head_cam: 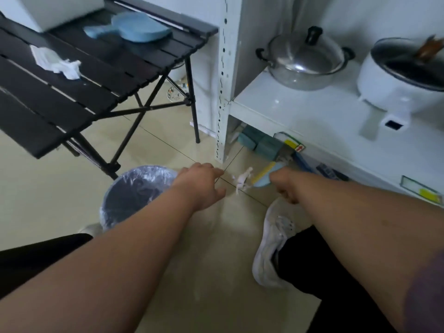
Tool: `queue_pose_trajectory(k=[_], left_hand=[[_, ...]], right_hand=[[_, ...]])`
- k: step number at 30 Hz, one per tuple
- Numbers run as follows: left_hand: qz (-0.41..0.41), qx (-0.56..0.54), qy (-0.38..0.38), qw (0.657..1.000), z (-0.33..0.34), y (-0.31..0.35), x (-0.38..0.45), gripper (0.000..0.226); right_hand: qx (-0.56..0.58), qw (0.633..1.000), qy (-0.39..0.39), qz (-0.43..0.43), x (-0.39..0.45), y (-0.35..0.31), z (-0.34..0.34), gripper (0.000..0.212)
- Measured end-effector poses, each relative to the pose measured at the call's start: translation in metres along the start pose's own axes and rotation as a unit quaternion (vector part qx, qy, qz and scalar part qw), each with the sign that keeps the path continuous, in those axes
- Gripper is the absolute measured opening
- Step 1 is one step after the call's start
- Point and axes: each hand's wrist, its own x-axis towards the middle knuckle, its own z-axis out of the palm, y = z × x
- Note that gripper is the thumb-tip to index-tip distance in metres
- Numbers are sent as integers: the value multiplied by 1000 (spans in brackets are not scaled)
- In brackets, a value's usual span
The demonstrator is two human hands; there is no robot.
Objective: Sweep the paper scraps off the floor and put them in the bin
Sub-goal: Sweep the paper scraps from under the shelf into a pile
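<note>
Tiled floor [60, 188], crumpled paper scraps [243, 180] lying beside the shelf post.
My right hand [284, 186] grips the little blue brush [266, 175], left hand [204, 183] is loose and empty; a hard flick could scatter them under the shelf, away from the lined bin [134, 191].

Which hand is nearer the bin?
Left. The left hand hangs open just beside the bin, overlapping its rim in this view. The right hand, gripping a small brush, is farther off beyond the paper scraps.

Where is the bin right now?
In the head view, the bin stands on the floor at lower left, beside the left hand and the black folding table.
</note>
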Motion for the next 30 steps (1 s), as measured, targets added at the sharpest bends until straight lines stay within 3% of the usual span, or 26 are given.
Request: queue_pose_trajectory(k=[2,7,17,23,30], left_hand=[[1,-6,9,1000,-3,9,-11,64],[-19,-93,-3,995,17,24,-21,72],[-108,-141,-125,976,160,-3,37,101],[-114,-99,-153,977,220,-32,89,123],[-133,-78,-209,966,237,-48,144,112]], right_hand=[[28,1000,-13,-1,-16,7,-3,20],[-22,997,43,-52,-25,8,-10,47],[-123,988,37,-79,84,9,44,53],[16,999,15,-35,167,-12,88,56],[140,990,-14,25,241,-28,108,56]])
